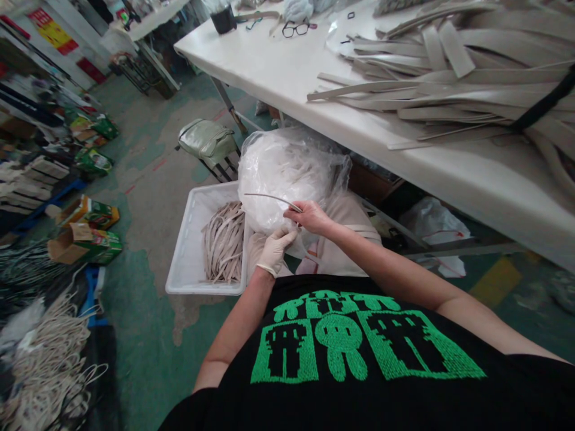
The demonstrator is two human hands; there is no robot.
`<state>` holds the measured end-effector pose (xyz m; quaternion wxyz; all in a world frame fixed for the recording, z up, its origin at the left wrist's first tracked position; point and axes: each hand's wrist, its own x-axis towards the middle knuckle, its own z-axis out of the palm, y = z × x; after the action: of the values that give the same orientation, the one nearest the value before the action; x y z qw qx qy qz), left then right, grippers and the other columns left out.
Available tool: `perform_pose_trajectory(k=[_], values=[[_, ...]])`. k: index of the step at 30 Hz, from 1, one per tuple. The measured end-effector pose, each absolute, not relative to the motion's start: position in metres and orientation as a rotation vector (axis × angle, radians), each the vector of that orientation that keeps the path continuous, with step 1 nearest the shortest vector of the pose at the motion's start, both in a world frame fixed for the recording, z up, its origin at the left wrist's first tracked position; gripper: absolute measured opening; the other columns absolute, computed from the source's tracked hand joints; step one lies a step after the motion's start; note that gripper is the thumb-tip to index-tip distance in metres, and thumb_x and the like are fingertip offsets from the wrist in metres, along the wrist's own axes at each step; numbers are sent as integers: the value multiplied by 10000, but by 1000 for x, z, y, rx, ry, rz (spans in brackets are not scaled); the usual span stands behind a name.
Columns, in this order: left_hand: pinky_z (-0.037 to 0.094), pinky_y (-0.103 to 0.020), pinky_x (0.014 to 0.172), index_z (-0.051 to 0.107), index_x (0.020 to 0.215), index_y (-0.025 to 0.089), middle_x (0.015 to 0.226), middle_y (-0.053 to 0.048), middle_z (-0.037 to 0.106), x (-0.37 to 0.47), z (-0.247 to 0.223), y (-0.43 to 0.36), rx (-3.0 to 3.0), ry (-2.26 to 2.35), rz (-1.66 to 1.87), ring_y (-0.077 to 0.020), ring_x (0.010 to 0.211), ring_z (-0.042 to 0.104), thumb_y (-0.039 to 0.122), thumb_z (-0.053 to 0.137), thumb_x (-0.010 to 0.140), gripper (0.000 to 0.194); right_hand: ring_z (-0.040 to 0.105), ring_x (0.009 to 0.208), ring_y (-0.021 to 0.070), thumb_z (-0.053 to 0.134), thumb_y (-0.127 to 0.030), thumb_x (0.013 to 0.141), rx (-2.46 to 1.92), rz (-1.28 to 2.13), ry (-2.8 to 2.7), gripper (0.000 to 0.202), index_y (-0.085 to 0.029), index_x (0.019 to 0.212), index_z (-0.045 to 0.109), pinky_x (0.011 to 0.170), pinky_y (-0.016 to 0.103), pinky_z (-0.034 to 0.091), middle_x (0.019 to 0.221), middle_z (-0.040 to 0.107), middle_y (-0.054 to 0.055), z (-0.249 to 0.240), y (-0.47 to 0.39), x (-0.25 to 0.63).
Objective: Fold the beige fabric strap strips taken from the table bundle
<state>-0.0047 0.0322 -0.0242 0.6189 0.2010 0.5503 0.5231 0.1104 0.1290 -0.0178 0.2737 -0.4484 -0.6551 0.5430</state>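
Note:
My right hand [313,216], bare, is closed on a thin grey-beige strip [269,196], whose free end reaches out to the left over a clear plastic bag. My left hand [275,248], in a pale glove, is just below and left of it, fingers pressed together; what it pinches, if anything, is too small to tell. The clear plastic bag [265,173] with pale strips inside lies beyond both hands. To the left, a white bin [185,257] holds a heap of beige strips [227,242].
A white table [287,66] runs along the upper right, carrying a large bundle of beige strips [476,84] and glasses [295,29]. Behind the bin stands a stool with a green cover [209,142]. Opened cartons [85,242] and piled cords [49,353] are at the left.

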Motion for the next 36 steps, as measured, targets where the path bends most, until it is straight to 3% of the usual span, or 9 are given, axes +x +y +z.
perform_pose_trajectory(k=[7,12,21,31,36], values=[[521,-277,739,773,888,155,853,-32,759,2,-21,28,482,1204,1006,-157,759,665,348,930,494,466,448,472,88,647,-346,792,-1239,1410,-1737,216,-182,655,615,506,223,324,492,493,-64,-23,135,112],[520,-307,738,777,796,127,784,-66,754,8,-29,22,495,1196,870,-168,702,653,355,954,432,465,485,480,88,637,-324,815,-1289,1384,-1697,209,-178,668,613,513,215,358,528,544,-48,-21,145,115],[469,-292,648,799,770,124,731,-73,757,10,-30,16,663,1259,727,-163,620,614,406,928,493,416,484,475,82,637,-298,826,-1263,1320,-1709,214,-171,656,609,513,210,350,526,561,-42,-20,154,118],[496,-277,710,802,982,132,808,-86,764,0,-35,1,596,1030,651,-159,679,657,429,914,551,535,504,494,89,656,-311,812,-1254,1348,-1651,223,-179,640,605,530,210,369,529,568,-39,-25,159,122],[507,-300,642,802,867,101,681,-99,735,4,-44,3,664,998,517,-171,582,642,484,892,562,499,483,450,81,672,-334,798,-1245,1433,-1617,233,-185,631,608,480,200,372,513,563,-44,-31,154,118]])
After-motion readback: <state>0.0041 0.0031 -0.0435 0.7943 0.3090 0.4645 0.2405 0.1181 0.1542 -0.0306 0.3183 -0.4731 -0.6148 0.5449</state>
